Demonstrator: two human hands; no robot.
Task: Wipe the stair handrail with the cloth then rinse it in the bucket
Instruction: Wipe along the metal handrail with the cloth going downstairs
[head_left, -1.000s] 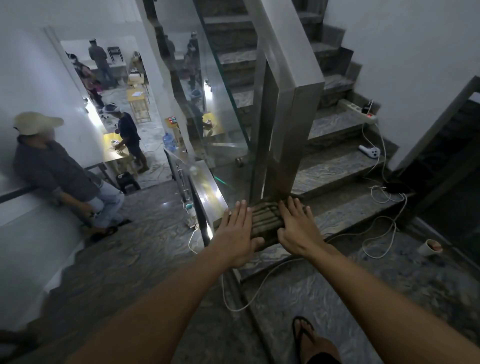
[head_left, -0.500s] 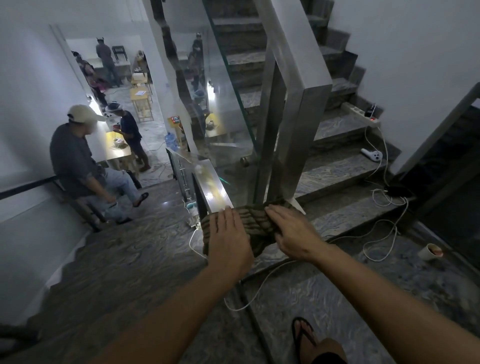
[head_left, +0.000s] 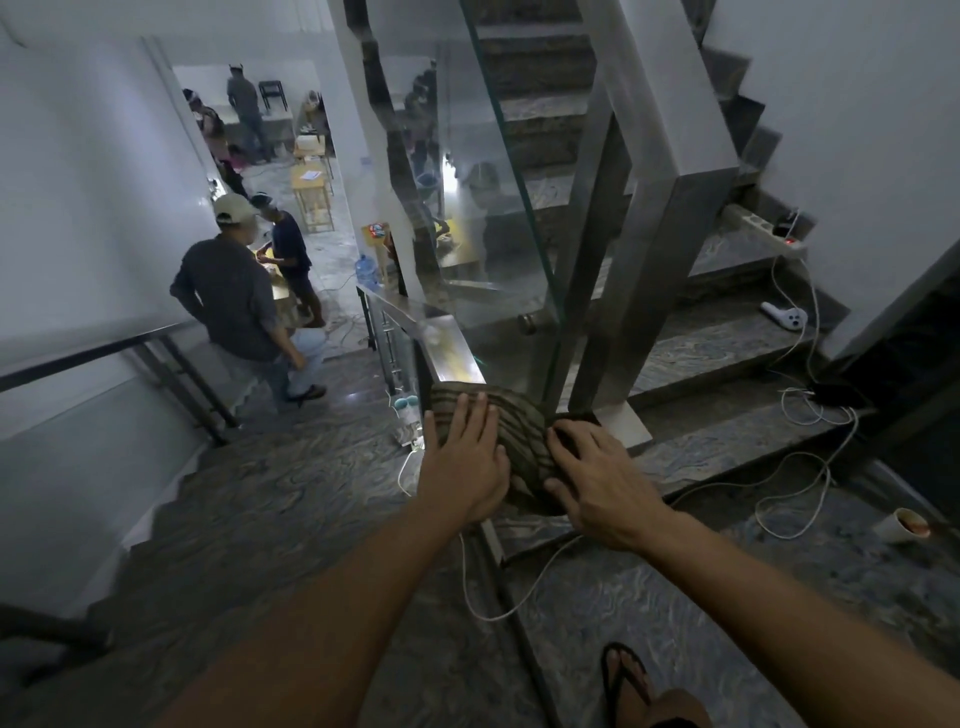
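Head view, as I read it from the remote desk: one brown striped cloth (head_left: 519, 441) draped over the near end of the flat stainless-steel stair handrail (head_left: 447, 345), centre frame. Left hand (head_left: 464, 462) lies flat on the cloth, fingers spread, gripping nothing. Right hand (head_left: 597, 480) at 3 o'clock of it, fingers curled down, pressing the cloth's edge. White cable (head_left: 789, 470) loops on the marble steps at 3 o'clock. Paper cup (head_left: 901, 526) at 4 o'clock. I see no bucket.

Glossy brushed-metal handrail (head_left: 441, 343), ribbed striped cloth (head_left: 519, 441), clear glass panel (head_left: 483, 208), veined polished stone steps (head_left: 727, 338).
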